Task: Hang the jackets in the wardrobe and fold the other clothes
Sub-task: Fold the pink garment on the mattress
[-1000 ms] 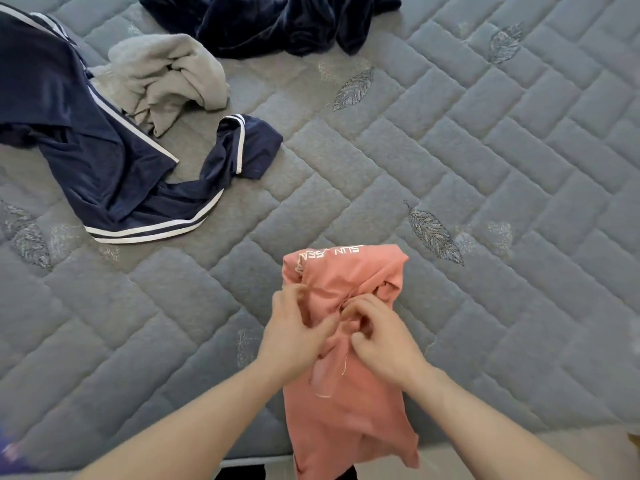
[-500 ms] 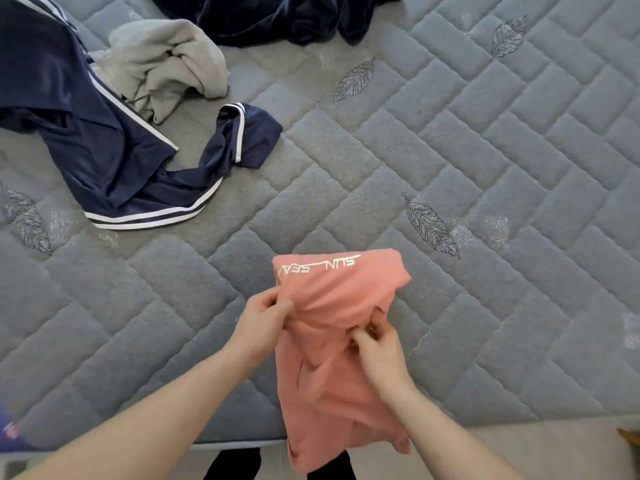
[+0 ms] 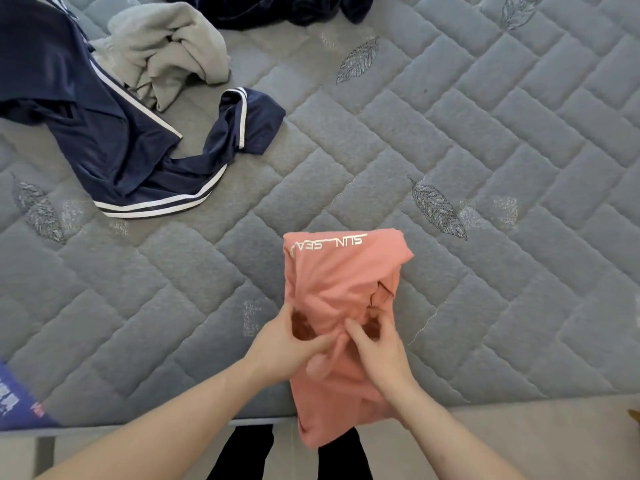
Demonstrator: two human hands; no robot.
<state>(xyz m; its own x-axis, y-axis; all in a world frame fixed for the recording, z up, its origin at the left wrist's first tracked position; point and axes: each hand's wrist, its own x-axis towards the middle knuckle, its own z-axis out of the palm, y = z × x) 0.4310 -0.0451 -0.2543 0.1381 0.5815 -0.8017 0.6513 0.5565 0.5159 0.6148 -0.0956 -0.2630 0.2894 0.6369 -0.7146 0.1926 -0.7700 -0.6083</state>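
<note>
A salmon-pink garment (image 3: 341,271) with pale lettering along its far edge lies bunched at the near edge of the grey quilted mattress (image 3: 485,150), its lower end hanging over the side. My left hand (image 3: 282,344) and my right hand (image 3: 375,351) sit close together on its middle, fingers curled into the cloth and pinching folds of it. A navy jacket with white stripes (image 3: 104,133) is spread out crumpled at the far left. Beside it a grey garment (image 3: 166,53) lies in a heap.
A dark blue velvet garment (image 3: 270,10) lies at the far edge of the view. A purple printed thing (image 3: 17,400) shows at the lower left corner. The floor (image 3: 519,438) runs along the mattress's near side, with dark trouser legs below.
Both hands have come back together at the middle of the pink garment after the left one moved out to its left edge. The cloth is bunched tighter between them.
</note>
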